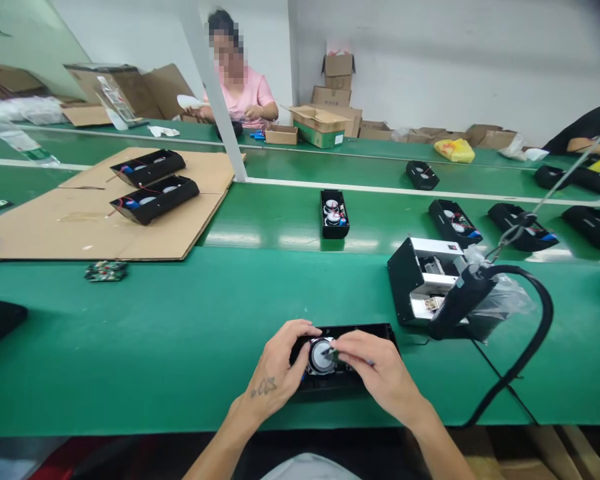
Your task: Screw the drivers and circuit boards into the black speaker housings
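A black speaker housing (347, 385) lies before me on the green bench with its hollow side up. A round speaker (322, 355) with a pale centre sits in its left part. My left hand (279, 365) grips the housing's left end, thumb beside the speaker and fingers over the far edge. With closed fingertips, my right hand (380, 370) pinches a small dark-green circuit board (333, 355) over the speaker's right side. The right hand covers much of the housing's right half.
A screw feeder (405, 283) and a hanging electric screwdriver (463, 300) with its black cable stand at right. Several open speaker housings (335, 215) lie beyond. A circuit board (106, 271) and cardboard sheet (145, 247) are at left. A co-worker (245, 100) sits across.
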Demonstrator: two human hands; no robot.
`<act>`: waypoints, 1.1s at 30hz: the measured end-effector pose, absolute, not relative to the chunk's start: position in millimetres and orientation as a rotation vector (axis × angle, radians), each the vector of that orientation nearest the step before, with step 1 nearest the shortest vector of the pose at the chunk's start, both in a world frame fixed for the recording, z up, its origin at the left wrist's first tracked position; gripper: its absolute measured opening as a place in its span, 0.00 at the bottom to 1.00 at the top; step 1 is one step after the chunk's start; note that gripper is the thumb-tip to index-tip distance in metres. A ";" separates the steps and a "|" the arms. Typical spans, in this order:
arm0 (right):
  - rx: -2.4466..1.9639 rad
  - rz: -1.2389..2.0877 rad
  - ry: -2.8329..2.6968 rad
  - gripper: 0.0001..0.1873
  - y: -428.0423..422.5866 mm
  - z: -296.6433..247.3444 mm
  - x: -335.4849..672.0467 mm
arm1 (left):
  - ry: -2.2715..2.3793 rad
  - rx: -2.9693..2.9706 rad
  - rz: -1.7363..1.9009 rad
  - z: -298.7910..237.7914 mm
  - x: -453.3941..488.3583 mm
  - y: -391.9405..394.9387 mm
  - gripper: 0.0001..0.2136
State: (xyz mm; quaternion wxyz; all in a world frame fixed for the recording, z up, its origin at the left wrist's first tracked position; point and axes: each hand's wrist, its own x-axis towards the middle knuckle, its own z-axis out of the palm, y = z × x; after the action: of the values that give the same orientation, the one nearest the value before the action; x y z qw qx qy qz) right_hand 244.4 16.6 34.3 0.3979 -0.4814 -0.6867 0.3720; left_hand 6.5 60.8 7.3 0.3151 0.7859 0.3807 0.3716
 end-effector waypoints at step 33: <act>-1.438 -0.057 -2.242 0.18 -47.1 0.0 202.5 | 0.769 2.791 0.691 -11.6 2.9 30.7 0.09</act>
State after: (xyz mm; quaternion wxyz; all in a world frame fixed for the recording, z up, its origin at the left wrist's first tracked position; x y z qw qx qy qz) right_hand 202.5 -47.1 0.0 0.2365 -0.5244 -0.8177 -0.0208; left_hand 2.9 30.7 -11.6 0.0826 0.9345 0.2577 0.2314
